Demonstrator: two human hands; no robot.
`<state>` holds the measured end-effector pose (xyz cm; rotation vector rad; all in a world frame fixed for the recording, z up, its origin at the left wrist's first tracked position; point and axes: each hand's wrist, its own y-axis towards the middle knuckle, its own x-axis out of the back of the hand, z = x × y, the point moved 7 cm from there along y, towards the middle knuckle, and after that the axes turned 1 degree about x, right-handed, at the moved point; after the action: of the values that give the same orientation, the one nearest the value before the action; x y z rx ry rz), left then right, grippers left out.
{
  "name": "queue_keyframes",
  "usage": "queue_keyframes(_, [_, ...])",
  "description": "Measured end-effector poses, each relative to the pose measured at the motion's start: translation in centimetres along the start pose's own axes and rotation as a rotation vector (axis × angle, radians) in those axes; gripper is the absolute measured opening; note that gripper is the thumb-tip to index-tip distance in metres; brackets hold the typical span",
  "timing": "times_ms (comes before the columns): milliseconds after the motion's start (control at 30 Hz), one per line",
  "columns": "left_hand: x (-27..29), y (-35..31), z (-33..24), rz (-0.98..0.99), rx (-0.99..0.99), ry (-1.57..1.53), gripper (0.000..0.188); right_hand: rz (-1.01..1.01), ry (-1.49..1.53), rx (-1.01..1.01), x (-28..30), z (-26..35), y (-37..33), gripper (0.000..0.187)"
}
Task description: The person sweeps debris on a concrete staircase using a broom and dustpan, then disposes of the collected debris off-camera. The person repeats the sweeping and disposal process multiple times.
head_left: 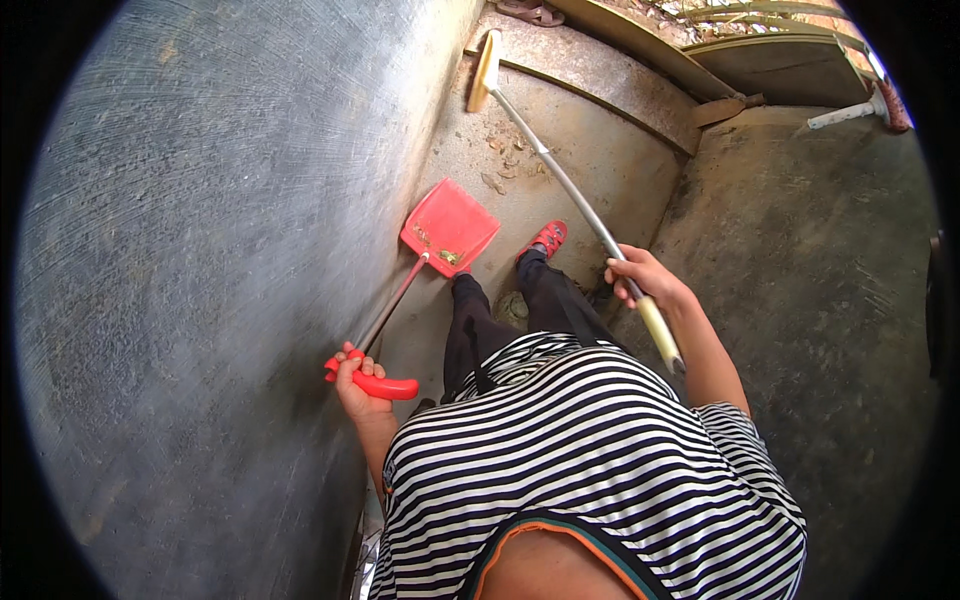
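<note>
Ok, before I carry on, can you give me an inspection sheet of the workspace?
Surface: grey concrete floor, bare in parts, littered in others.
Job's things: red long-handled dustpan beside the left wall, bits of debris in its pan; broom with its pale head up near the far ledge.
Clutter: dry leaves scattered on the floor, short of the far ledge; brown footwear at the top edge.
Hands: left hand grips the dustpan's red handle; right hand is closed around the broom's shaft.
Cables: nothing seen.
Surroundings: grey wall at left, far ledge ahead.
</note>
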<state>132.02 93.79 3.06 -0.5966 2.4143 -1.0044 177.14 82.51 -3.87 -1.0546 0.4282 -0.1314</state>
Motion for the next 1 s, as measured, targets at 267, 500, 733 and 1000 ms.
queue_keyframes(267, [0.2,-0.3,-0.6,-0.021,-0.01,0.041,0.02,-0.318,-0.834,0.145,-2.8,5.2,6.8,0.031])
queue_keyframes(500, [-1.0,0.0,0.0,-0.018,-0.008,0.038,0.02,-0.063,-0.794,0.083,-1.4,15.5,13.7,0.022])
queue_keyframes(733, [0.2,-0.1,-0.4,-0.037,-0.002,0.057,0.02,-0.182,-0.504,-0.006,3.7,2.5,9.8,0.016])
queue_keyframes(1000, [1.4,0.6,-0.4,-0.033,-0.011,0.045,0.02,-0.142,-0.737,0.152,-0.9,5.5,6.6,0.018])
